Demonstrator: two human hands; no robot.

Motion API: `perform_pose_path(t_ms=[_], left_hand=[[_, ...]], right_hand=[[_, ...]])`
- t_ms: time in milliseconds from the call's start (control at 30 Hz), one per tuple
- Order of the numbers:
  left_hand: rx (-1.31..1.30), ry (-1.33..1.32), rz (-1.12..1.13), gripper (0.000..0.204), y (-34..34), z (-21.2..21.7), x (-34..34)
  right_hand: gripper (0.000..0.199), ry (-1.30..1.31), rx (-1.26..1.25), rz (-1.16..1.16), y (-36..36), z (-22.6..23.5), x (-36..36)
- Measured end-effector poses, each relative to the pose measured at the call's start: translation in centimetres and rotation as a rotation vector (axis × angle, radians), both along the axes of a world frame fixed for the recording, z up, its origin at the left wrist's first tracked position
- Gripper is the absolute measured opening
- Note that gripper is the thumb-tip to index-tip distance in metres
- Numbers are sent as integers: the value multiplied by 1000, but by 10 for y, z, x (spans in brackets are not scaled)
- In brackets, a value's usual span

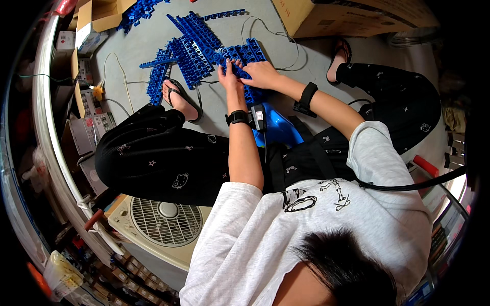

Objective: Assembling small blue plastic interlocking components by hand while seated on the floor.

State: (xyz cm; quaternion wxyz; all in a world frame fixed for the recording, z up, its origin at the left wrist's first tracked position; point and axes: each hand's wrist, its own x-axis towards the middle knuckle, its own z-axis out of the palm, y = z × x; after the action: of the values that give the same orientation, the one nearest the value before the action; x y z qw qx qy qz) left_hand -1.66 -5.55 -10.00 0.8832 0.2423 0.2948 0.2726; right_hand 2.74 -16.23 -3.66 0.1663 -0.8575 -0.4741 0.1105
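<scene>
A mat of blue plastic linked strips [196,43] lies on the grey floor in front of me. My left hand [229,76] rests on one blue strip [251,93] at the mat's near right corner, fingers pressed onto it. My right hand [261,74] sits right beside it, curled over the same strip. Both wrists carry black bands, and a small black device [259,117] hangs by the left one. Between the hands the strip's edge is hidden.
I sit on a blue stool [279,130], feet in sandals on either side of the mat. Cardboard boxes stand at top right [326,18] and top left [97,13]. More blue pieces [137,10] lie beyond. A beige fan [163,222] and small boxes [94,125] are at left. Cables cross the floor.
</scene>
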Motion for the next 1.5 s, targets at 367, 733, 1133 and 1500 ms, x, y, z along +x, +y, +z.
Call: perform_pose_path(t_ms=[367,733,1133,1500], left_hand=[[-29,211,-69,21,-24,-22,-10],[130,404,-390,26,-18,-26,-14],[620,1332,-12,30,-11,-50,-43],[659,1152,-168,32,-22,-67,-46]], right_hand=[[51,19,-208,74,-4,-20,-4],[42,237,-71,-141,-10,-39,6],[44,179,-17,-404,-29,-78,21],[42,191,-122,-366,-12,-76,17]])
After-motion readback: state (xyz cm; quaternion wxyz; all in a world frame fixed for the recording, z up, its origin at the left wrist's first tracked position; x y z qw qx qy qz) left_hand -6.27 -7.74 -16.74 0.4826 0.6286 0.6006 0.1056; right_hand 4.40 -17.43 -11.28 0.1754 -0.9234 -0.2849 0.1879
